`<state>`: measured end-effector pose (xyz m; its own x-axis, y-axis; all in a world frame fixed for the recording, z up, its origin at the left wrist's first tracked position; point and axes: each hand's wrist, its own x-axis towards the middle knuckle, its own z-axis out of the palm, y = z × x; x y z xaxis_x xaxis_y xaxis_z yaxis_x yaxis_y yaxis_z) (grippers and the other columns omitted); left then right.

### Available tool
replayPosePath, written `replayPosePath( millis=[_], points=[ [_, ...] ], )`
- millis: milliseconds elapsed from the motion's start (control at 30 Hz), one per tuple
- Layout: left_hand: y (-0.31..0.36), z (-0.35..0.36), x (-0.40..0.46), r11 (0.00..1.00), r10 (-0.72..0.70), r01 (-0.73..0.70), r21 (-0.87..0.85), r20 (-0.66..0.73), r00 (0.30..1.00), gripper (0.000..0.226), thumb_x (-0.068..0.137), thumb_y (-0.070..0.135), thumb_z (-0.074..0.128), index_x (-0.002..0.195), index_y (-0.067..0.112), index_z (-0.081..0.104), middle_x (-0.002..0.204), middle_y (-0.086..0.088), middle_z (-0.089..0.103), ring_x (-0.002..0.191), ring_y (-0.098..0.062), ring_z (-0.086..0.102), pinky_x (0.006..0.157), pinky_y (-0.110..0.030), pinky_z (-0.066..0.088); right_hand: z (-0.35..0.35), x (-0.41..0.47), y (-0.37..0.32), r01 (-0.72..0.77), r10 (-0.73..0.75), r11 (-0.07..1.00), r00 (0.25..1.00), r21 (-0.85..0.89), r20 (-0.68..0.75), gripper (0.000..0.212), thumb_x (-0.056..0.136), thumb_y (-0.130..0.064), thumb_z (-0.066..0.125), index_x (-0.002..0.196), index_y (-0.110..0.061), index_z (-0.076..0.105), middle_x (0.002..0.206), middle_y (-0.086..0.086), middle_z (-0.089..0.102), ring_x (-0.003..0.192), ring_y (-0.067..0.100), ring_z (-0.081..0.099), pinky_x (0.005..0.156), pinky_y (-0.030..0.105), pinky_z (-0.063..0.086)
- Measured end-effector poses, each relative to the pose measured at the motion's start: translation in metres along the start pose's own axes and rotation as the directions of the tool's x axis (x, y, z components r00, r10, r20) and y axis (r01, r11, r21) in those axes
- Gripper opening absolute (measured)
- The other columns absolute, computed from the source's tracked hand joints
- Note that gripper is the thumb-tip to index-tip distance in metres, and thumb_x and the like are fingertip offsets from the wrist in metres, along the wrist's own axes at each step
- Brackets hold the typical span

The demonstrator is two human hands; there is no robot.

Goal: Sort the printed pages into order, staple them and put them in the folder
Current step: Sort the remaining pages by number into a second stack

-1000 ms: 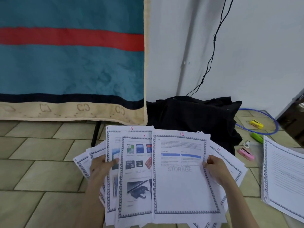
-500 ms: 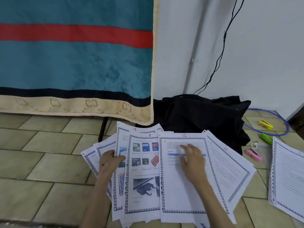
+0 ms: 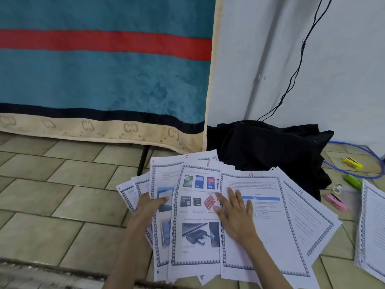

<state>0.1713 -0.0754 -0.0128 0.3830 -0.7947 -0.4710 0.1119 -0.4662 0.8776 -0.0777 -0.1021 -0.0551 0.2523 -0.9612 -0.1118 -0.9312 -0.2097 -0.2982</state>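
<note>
Head view, looking down at a tiled floor (image 3: 52,195). Printed pages (image 3: 270,236) are spread in a fan low in the middle of the view; each sheet is white with a dark patterned border and a red handwritten number at its top edge. Legible numbers read 8, 12 and 11. Page 8 (image 3: 198,236) carries colour pictures of memory cards and a photograph of a device; page 12 bears text, a blue bar and grey lettering. Left hand (image 3: 149,207) grips the fan's left side, thumb lying over the sheets. Right hand (image 3: 233,213) rests flat and open, fingers spread across pages 8 and 12. A second stack (image 3: 373,230) lies apart at right, near a pink stapler (image 3: 335,202).
</note>
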Motion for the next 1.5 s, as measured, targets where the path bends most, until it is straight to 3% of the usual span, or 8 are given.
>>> replayPosePath(
  millis=[133, 267, 533, 733, 833, 967, 1200, 1500],
  points=[
    [0.0, -0.017, 0.0, 1.0, 0.011, -0.01, 0.017, -0.09, 0.996, 0.043, 0.064, 0.005, 0.083, 0.103, 0.001, 0.064, 0.099, -0.015, 0.068, 0.09, -0.031, 0.066, 0.081, -0.043, 0.056, -0.008, -0.002, 0.011, -0.021, 0.021, 1.0, 1.0, 0.009, 0.004, 0.109, 0.056, -0.082, -0.029, 0.147, -0.042, 0.016, 0.16, -0.006, -0.001, 0.147, 0.019, -0.011, 0.115, 0.05, -0.005],
    [0.001, -0.018, -0.003, 0.997, 0.045, -0.049, -0.054, -0.073, 0.996, 0.021, 0.081, 0.004, 0.068, 0.101, 0.004, 0.061, 0.099, -0.016, 0.066, 0.074, -0.024, 0.063, 0.068, -0.032, 0.053, -0.019, 0.002, -0.001, -0.073, 0.073, 0.997, 0.997, -0.032, -0.014, 0.057, 0.094, -0.053, 0.015, 0.147, -0.033, 0.023, 0.16, 0.002, 0.001, 0.147, 0.024, -0.01, 0.116, 0.052, -0.005],
    [0.005, -0.026, 0.001, 0.987, 0.059, -0.072, -0.143, -0.097, 0.994, 0.023, 0.079, 0.016, 0.072, 0.097, 0.006, 0.062, 0.1, -0.018, 0.067, 0.079, -0.028, 0.066, 0.079, -0.043, 0.054, 0.009, 0.0, -0.045, 0.294, -0.291, 0.955, 0.953, -0.036, 0.082, 0.08, 0.075, -0.066, -0.014, 0.147, -0.043, 0.012, 0.159, -0.01, 0.0, 0.147, 0.016, -0.008, 0.112, 0.032, -0.016],
    [0.0, -0.035, 0.005, 0.965, 0.018, -0.049, -0.256, -0.12, 0.993, 0.028, 0.092, 0.016, 0.055, 0.112, -0.004, 0.057, 0.099, -0.022, 0.064, 0.074, -0.028, 0.062, 0.066, -0.034, 0.052, 0.014, 0.001, -0.037, 0.205, -0.195, 0.965, 0.978, -0.163, 0.077, 0.049, 0.1, -0.049, 0.009, 0.133, -0.038, 0.044, 0.136, -0.004, 0.056, 0.124, 0.021, 0.055, 0.103, 0.039, 0.02],
    [-0.001, -0.039, 0.007, 0.952, -0.027, 0.005, -0.307, -0.07, 0.997, 0.029, 0.092, 0.009, 0.055, 0.118, -0.002, 0.053, 0.105, -0.022, 0.065, 0.076, -0.027, 0.063, 0.068, -0.038, 0.053, 0.017, 0.001, -0.036, 0.211, -0.204, 0.968, 0.977, -0.133, 0.065, 0.05, 0.099, -0.05, 0.009, 0.136, -0.039, 0.041, 0.139, -0.004, 0.052, 0.129, 0.022, 0.049, 0.105, 0.039, 0.019],
    [-0.004, -0.043, 0.008, 0.939, -0.021, 0.018, -0.345, -0.005, 1.0, 0.009, 0.092, 0.004, 0.053, 0.098, 0.003, 0.06, 0.086, -0.012, 0.069, 0.064, -0.02, 0.07, 0.052, -0.031, 0.057, 0.019, 0.004, -0.033, 0.275, -0.274, 0.959, 0.961, -0.072, 0.028, 0.081, 0.078, -0.068, -0.02, 0.145, -0.045, 0.021, 0.157, -0.011, 0.012, 0.145, 0.013, -0.002, 0.113, 0.033, -0.009],
    [-0.006, -0.035, 0.004, 0.934, -0.007, -0.027, -0.356, -0.094, 0.996, 0.018, 0.09, 0.007, 0.057, 0.107, 0.002, 0.058, 0.094, -0.02, 0.067, 0.073, -0.026, 0.065, 0.06, -0.035, 0.057, -0.001, 0.006, -0.07, 0.121, -0.122, 0.992, 0.992, -0.025, -0.038, 0.076, 0.082, -0.061, 0.001, 0.129, -0.026, 0.049, 0.152, -0.001, 0.032, 0.145, 0.022, 0.015, 0.116, 0.045, 0.008],
    [-0.014, -0.031, 0.012, 0.965, 0.063, -0.11, -0.238, -0.197, 0.978, 0.01, 0.084, 0.004, 0.065, 0.093, 0.009, 0.063, 0.099, -0.02, 0.069, 0.081, -0.034, 0.068, 0.076, -0.051, 0.056, 0.034, 0.002, -0.112, 0.408, -0.404, 0.913, 0.907, -0.012, 0.115, 0.083, 0.07, -0.071, -0.014, 0.147, -0.043, 0.003, 0.158, -0.013, -0.009, 0.146, 0.017, -0.016, 0.111, 0.046, -0.021]
  ],
)
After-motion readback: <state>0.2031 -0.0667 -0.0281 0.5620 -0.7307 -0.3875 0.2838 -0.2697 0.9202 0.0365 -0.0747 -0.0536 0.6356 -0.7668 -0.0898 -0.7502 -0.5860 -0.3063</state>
